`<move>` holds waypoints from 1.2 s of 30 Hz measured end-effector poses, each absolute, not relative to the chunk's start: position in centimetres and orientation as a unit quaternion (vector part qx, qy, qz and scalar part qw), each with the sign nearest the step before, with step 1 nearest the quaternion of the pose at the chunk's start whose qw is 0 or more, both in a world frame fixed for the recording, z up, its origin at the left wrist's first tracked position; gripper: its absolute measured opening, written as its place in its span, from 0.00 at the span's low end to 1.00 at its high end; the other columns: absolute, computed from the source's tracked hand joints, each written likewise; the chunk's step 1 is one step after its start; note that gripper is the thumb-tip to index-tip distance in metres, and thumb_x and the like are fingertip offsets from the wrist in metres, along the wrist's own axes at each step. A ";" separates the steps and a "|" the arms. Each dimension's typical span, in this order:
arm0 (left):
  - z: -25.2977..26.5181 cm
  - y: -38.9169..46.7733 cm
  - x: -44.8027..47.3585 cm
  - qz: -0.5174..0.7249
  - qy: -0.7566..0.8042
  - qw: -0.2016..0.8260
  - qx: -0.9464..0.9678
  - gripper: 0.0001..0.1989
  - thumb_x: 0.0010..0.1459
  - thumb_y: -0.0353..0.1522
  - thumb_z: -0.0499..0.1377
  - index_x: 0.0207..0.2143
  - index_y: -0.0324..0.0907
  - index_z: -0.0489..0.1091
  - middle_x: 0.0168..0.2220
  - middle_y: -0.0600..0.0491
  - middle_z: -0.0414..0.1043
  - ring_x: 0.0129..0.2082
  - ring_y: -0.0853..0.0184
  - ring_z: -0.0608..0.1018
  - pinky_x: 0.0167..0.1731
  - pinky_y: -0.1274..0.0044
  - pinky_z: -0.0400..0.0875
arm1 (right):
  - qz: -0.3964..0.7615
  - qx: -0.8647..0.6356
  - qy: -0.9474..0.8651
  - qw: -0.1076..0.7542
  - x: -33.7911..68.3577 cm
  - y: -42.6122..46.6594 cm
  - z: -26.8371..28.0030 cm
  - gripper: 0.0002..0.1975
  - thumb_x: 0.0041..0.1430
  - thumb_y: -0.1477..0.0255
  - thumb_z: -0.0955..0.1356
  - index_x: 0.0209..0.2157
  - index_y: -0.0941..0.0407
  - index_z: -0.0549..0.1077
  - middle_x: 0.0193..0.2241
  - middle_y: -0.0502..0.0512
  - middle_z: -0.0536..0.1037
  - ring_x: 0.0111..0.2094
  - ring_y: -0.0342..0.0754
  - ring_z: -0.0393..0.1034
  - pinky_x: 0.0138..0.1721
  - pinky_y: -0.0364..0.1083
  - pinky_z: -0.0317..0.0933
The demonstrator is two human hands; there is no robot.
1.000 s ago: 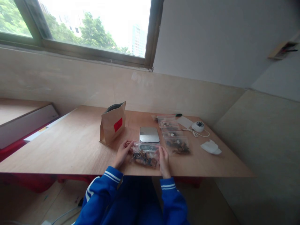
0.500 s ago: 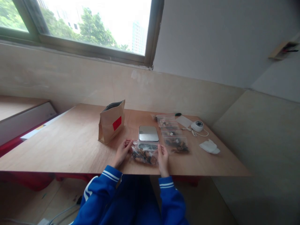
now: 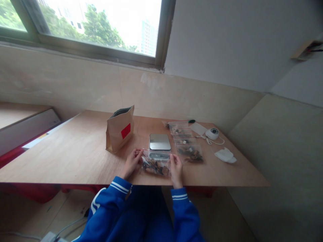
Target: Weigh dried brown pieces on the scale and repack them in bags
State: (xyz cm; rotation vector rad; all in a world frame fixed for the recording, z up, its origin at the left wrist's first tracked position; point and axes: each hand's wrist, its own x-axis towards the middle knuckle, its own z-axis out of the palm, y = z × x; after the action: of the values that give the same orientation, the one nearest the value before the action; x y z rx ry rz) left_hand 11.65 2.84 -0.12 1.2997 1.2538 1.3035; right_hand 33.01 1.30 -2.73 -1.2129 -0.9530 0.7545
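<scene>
Between my hands is a clear zip bag (image 3: 156, 167) with brown and dark dried pieces in its lower part. My left hand (image 3: 133, 162) pinches its upper left corner, and my right hand (image 3: 176, 168) pinches the upper right one. Just behind the bag lies a flat scale (image 3: 159, 142) with a shiny metal plate; the bag's clear upper part overlaps its front edge. To the left a brown kraft paper pouch (image 3: 116, 137) with a red label stands upright, its top open.
Several filled zip bags (image 3: 190, 155) lie in an overlapping row right of the scale. Farther right are a white round device (image 3: 212, 133) with a cable, a crumpled white tissue (image 3: 225, 156) and a white card (image 3: 198, 128). The wooden table's (image 3: 83, 168) front edge is close to my body.
The view has tilted slightly, so everything on the table sits a little higher. Both hands keep their hold on the zip bag, with hardly any movement.
</scene>
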 end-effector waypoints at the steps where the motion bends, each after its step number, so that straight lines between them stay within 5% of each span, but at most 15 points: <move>1: -0.1 2.8 11.7 0.524 0.507 0.441 0.524 0.19 0.54 0.47 0.57 0.36 0.41 0.68 0.29 0.52 0.76 0.30 0.65 0.78 0.30 0.76 0.70 | 0.340 -0.535 -0.416 0.652 33.0 1.3 -2.7 0.19 0.54 0.54 0.67 0.35 0.57 0.74 0.22 0.48 0.73 0.23 0.44 0.67 0.26 0.42 0.60; 14: 0.4 2.5 11.8 0.538 0.484 0.469 0.506 0.18 0.53 0.47 0.58 0.35 0.41 0.67 0.29 0.52 0.76 0.30 0.65 0.78 0.28 0.76 0.71 | 0.371 -0.553 -0.385 0.639 32.8 0.9 -1.9 0.21 0.53 0.53 0.68 0.35 0.58 0.73 0.19 0.46 0.69 0.20 0.42 0.62 0.21 0.40 0.57; 21: 2.1 1.8 12.1 0.537 0.453 0.517 0.489 0.18 0.48 0.44 0.64 0.36 0.41 0.68 0.36 0.50 0.78 0.37 0.62 0.79 0.37 0.72 0.73 | 0.425 -0.528 -0.357 0.643 32.7 0.7 -1.7 0.21 0.51 0.52 0.68 0.36 0.56 0.71 0.20 0.45 0.69 0.20 0.41 0.62 0.18 0.39 0.56; 36: 2.4 1.8 11.9 0.537 0.461 0.520 0.478 0.16 0.48 0.44 0.64 0.31 0.40 0.72 0.31 0.49 0.78 0.35 0.62 0.78 0.38 0.72 0.72 | 0.384 -0.526 -0.435 0.622 32.5 0.7 -0.9 0.18 0.51 0.57 0.70 0.33 0.58 0.75 0.21 0.47 0.71 0.24 0.43 0.65 0.30 0.43 0.63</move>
State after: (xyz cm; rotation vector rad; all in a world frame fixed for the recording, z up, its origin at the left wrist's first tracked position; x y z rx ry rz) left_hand 11.89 1.80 2.39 1.1472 1.1049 1.2872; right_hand 32.51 0.67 -0.89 -1.2092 -0.9991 0.8824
